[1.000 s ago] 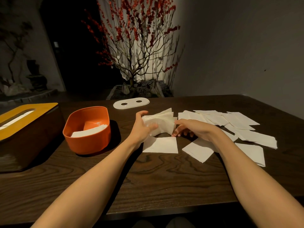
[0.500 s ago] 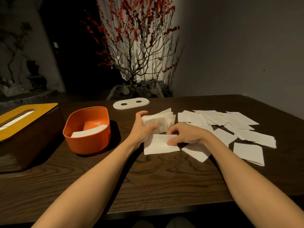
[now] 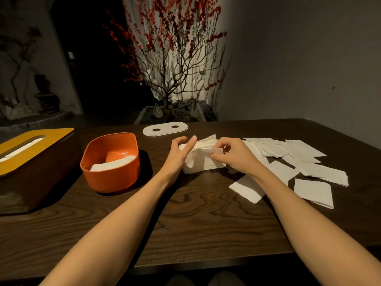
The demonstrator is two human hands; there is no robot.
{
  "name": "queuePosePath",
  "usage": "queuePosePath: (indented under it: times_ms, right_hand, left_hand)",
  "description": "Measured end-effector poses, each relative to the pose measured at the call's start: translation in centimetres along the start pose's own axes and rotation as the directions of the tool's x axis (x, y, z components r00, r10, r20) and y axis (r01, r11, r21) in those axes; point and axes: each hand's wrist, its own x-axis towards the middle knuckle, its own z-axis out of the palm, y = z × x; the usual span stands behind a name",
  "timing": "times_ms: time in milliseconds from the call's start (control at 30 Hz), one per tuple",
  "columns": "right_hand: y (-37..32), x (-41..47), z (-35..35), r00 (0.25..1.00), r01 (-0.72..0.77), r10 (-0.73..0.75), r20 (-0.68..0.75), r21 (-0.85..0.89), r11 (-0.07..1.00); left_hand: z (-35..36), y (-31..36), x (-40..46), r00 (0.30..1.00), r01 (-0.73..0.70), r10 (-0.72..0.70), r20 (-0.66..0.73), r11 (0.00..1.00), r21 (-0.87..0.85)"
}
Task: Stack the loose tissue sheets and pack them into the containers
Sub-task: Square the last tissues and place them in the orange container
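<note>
Tissue stack (image 3: 203, 159), unprinted, pinched by right hand (image 3: 235, 155) fingers; left hand (image 3: 178, 155) fingers straight against it.

The bowl (image 3: 111, 162) sits between the tissue box (image 3: 31, 162) at left and the stack (image 3: 203, 157), loose sheets (image 3: 309, 162) farther right.

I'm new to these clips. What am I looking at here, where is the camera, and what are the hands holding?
There is no machine: a person works with bare hands, filmed by a camera on their head looking down at a table. The left hand, fingers straight, steadies a stack of tissue sheets. The right hand pinches a sheet at the stack's top. Loose sheets lie to the right. To the left stand an orange tub with tissues inside and a yellow-lidded box; a white lid lies behind.
</note>
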Motion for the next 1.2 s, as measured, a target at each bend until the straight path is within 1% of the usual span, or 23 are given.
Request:
queuePosePath:
  times_ms: [100, 200, 267, 367, 433, 500, 600, 667, 733, 767, 833, 900, 967, 1000, 1067, 1100, 1133, 1200]
  right_hand:
    - [0.0, 0.1, 0.7, 0.999, 0.025, -0.028, -0.037, -0.078, 0.997]
    - [-0.3, 0.0, 0.7, 0.990, 0.093, -0.110, -0.085, -0.182, 0.979]
    - [-0.5, -0.2, 0.7, 0.985, 0.138, -0.157, -0.073, -0.213, 0.967]
    - [-0.5, -0.3, 0.7, 0.982, 0.174, -0.185, -0.027, -0.236, 0.956]
    - [-0.3, -0.3, 0.7, 0.988, 0.149, -0.155, -0.002, -0.274, 0.950]
    - [0.0, -0.2, 0.6, 0.992, 0.118, -0.126, 0.003, -0.368, 0.922]
    - [0.4, -0.1, 0.0, 0.992, 0.047, -0.100, -0.076, -0.513, 0.857]
    - [0.7, 0.0, -0.3, 0.987, -0.011, -0.080, -0.139, -0.554, 0.833]
    - [1.1, 0.3, -0.2, 0.984, -0.046, -0.055, -0.172, -0.532, 0.846]
    - [1.2, 0.4, 0.0, 0.983, -0.046, -0.048, -0.177, -0.491, 0.870]
    - [1.1, 0.6, 0.3, 0.986, -0.002, -0.060, -0.154, -0.373, 0.928]
    - [0.7, 0.7, 0.5, 0.990, 0.064, -0.098, -0.100, -0.300, 0.952]
    - [0.7, 0.9, 0.9, 0.993, 0.092, -0.114, -0.045, -0.335, 0.938]
    - [0.8, 1.1, 1.0, 0.995, 0.080, -0.095, -0.020, -0.372, 0.925]
    - [1.0, 1.3, 1.2, 1.000, 0.023, -0.022, 0.007, -0.419, 0.908]
    - [0.9, 1.3, 1.2, 1.000, -0.011, 0.012, 0.000, -0.389, 0.921]
    - [0.8, 1.3, 1.2, 0.999, -0.045, 0.039, -0.023, -0.312, 0.949]
    - [0.6, 1.5, 1.0, 0.992, -0.103, 0.098, -0.075, -0.058, 0.993]
  left_hand:
    - [-0.3, -0.2, -0.1, 0.999, -0.036, 0.033, 0.041, 0.997, 0.069]
    - [-0.5, -0.4, 0.0, 0.996, -0.073, 0.063, 0.060, 0.982, 0.175]
    - [-0.6, -0.5, 0.1, 0.995, -0.086, 0.076, 0.058, 0.976, 0.203]
    - [-0.7, -0.6, 0.2, 0.995, -0.083, 0.070, 0.076, 0.979, 0.187]
    - [-0.8, -0.6, 0.1, 0.995, -0.071, 0.059, 0.085, 0.986, 0.149]
    - [-0.8, -0.5, 0.0, 0.994, -0.076, 0.066, 0.088, 0.990, 0.122]
    - [-0.9, -0.5, 0.0, 0.992, -0.086, 0.076, 0.098, 0.990, 0.111]
    - [-0.9, -0.5, 0.1, 0.993, -0.080, 0.071, 0.098, 0.992, 0.101]
    - [-0.9, -0.6, 0.2, 0.994, -0.077, 0.068, 0.089, 0.992, 0.098]
    - [-0.9, -0.6, 0.2, 0.994, -0.078, 0.069, 0.090, 0.992, 0.096]
    - [-0.9, -0.5, 0.3, 0.992, -0.079, 0.069, 0.101, 0.993, 0.092]
    - [-0.8, -0.5, 0.3, 0.992, -0.078, 0.068, 0.104, 0.993, 0.091]
    - [-0.8, -0.6, 0.3, 0.993, -0.077, 0.069, 0.094, 0.993, 0.091]
    - [-0.8, -0.7, 0.4, 0.994, -0.074, 0.066, 0.089, 0.993, 0.094]
    - [-0.8, -0.8, 0.5, 0.995, -0.069, 0.060, 0.085, 0.992, 0.104]
    - [-0.8, -0.8, 0.5, 0.995, -0.071, 0.061, 0.085, 0.991, 0.115]
    - [-0.8, -0.8, 0.5, 0.994, -0.074, 0.063, 0.088, 0.989, 0.128]
    - [-0.8, -0.7, 0.5, 0.994, -0.078, 0.066, 0.090, 0.987, 0.143]
